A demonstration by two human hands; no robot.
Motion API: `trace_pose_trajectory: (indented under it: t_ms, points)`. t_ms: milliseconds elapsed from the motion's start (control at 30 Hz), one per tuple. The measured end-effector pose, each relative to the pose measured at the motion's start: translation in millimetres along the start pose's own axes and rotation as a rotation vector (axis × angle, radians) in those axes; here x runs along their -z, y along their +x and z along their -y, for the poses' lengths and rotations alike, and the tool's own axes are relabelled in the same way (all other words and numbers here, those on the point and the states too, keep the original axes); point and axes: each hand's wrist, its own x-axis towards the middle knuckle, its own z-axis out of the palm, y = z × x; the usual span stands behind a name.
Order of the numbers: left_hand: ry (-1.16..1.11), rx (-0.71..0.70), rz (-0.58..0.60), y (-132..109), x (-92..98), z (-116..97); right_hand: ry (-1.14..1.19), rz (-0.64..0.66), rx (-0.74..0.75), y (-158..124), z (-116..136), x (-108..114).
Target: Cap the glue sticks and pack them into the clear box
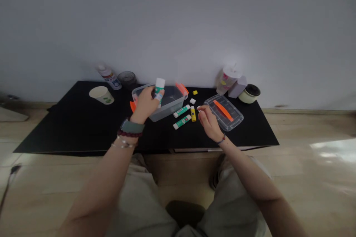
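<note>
My left hand (146, 104) is closed round a green and white glue stick (159, 88), holding it upright over the clear plastic box (175, 104) with orange clips. My right hand (208, 120) hovers just right of the loose sticks, with its fingertips pinched on a small white cap (199, 108). On the black table (69, 126) between my hands lie two green and white glue sticks (181, 116), a yellow glue stick (193, 113), a white cap (192, 101) and a yellow cap (195, 92).
The box's clear lid (235, 118) with an orange handle lies right of my right hand. A paper cup (101, 94), a bottle (109, 76) and a dark jar (127, 79) stand at the back left. A lidded drink cup (228, 79), a pale box (237, 86) and a small round bowl (249, 93) stand at the back right.
</note>
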Motion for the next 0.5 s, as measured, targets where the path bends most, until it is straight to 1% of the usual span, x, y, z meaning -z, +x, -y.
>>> trace_pose_trajectory:
  t_ms: [100,167,233,300,400,467,500]
  points:
    - [0.100,0.155,0.131,26.4,-1.6,16.0,-0.106,0.045,0.041,-0.7,6.4,2.4]
    - [0.183,0.238,0.225,34.2,-8.1,22.4,-0.159,0.076,0.052,-1.4,10.4,2.7]
    - [0.279,0.282,0.341,37.6,-16.1,27.0,-0.183,0.097,0.050,-1.7,13.2,2.5]
    - [0.364,0.275,0.476,39.8,-24.3,31.9,-0.197,0.113,0.048,-1.5,14.5,2.0]
    - [0.459,0.203,0.672,44.7,-36.0,41.6,-0.206,0.139,0.058,-0.6,14.4,1.4]
    - [0.490,0.170,0.732,48.2,-42.2,48.5,-0.208,0.158,0.065,-0.1,13.6,1.3]
    - [0.490,0.160,0.734,49.4,-44.5,51.4,-0.210,0.164,0.064,0.0,13.3,1.3]
